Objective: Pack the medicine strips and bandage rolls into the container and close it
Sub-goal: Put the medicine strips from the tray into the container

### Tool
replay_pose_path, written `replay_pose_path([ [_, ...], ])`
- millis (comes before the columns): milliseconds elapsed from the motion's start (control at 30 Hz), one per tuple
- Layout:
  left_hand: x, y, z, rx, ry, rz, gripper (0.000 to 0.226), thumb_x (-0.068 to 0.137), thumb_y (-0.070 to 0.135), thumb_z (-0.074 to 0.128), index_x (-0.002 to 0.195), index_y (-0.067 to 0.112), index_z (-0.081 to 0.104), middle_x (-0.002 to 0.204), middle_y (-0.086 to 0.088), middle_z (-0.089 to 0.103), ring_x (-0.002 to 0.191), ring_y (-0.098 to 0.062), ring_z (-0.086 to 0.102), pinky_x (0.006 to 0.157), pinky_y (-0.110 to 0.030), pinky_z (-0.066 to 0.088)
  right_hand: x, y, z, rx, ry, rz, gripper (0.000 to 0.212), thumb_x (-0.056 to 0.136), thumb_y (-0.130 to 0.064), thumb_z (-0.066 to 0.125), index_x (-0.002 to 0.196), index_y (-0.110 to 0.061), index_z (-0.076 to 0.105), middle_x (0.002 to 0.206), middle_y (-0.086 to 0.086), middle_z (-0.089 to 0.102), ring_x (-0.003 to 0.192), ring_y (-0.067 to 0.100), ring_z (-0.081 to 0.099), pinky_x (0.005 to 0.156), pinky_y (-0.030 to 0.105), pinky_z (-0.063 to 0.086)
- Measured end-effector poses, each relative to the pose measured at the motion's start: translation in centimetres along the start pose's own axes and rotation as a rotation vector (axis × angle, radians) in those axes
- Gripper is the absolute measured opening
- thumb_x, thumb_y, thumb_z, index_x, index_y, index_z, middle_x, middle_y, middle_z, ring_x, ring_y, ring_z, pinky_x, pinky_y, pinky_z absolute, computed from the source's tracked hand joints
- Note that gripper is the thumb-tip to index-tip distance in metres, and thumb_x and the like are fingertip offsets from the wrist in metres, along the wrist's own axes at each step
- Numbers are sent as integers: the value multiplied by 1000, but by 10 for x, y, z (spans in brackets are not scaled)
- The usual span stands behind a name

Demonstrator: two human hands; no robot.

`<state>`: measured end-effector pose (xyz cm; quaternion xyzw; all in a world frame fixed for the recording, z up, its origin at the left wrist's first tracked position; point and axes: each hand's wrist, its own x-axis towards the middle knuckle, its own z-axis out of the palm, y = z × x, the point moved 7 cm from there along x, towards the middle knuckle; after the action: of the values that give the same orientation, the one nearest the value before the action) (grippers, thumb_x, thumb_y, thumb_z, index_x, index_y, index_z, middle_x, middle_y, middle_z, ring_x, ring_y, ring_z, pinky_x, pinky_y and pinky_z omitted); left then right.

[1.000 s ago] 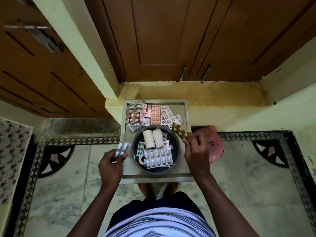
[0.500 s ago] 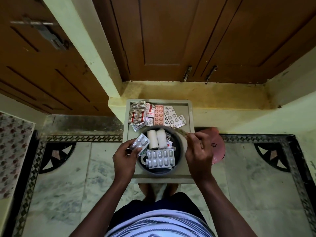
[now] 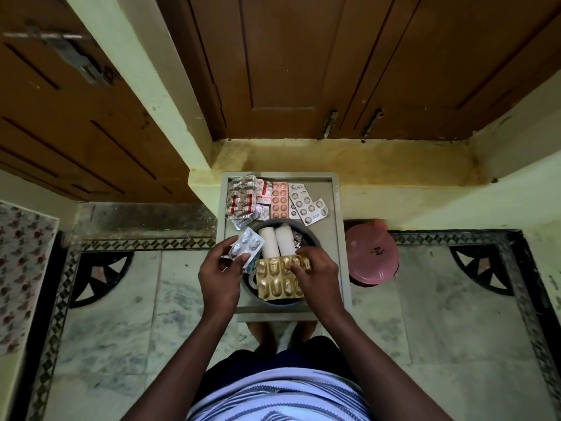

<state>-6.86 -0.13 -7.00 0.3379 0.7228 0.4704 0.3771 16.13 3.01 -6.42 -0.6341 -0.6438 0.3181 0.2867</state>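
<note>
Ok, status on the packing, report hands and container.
Left hand grips silver strip at container rim. Right hand presses gold strip in. Both bandage rolls inside. Strips remain on tray; pink lid off.

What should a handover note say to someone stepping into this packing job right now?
Left hand: holds a silver strip at the left rim of the container, not yet in.
Right hand: fingers on the gold strip, which lies on top of the contents.
Done: two bandage rolls and several strips are inside.
Left: drop the silver strip in; pack the loose strips lying on the tray behind the container; then fit the pink lid, which sits on the floor to the right of the tray.
</note>
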Motion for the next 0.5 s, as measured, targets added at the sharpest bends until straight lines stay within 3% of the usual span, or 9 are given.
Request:
replay_pose_path([
  [133, -7, 16, 10, 77, -95, 121, 38, 86, 4, 79, 120, 21, 75, 109, 3, 68, 88, -16, 69, 75, -27, 59, 5, -2, 11, -195, -84, -112, 34, 83, -17, 83, 112, -7, 68, 107, 12, 69, 92, 31, 69, 72, 40, 58],
  [267, -10, 20, 15, 107, -101, 151, 40, 85, 2, 79, 118, 24, 74, 105, 1, 66, 86, -11, 66, 74, -24, 57, 13, -6, 22, -379, -157, -143, 40, 65, -19, 92, 92, -8, 66, 89, 13, 68, 76, 35, 67, 57, 36, 52],
  [367, -11, 21, 18, 150, -121, 190, 39, 84, 2, 80, 118, 21, 74, 104, 1, 65, 91, -9, 66, 75, -26, 58, 16, -4, 19, -507, -165, -184, 42, 52, -22, 95, 83, -7, 70, 93, 13, 68, 85, 36, 65, 65, 38, 52],
  [500, -15, 23, 26, 261, -184, 273, 36, 84, 4, 79, 116, 17, 75, 103, 2, 65, 94, -9, 66, 77, -33, 58, 6, 2, 17, -627, -198, -198, 54, 48, -34, 96, 95, -18, 77, 111, 8, 69, 105, 33, 62, 78, 44, 47],
])
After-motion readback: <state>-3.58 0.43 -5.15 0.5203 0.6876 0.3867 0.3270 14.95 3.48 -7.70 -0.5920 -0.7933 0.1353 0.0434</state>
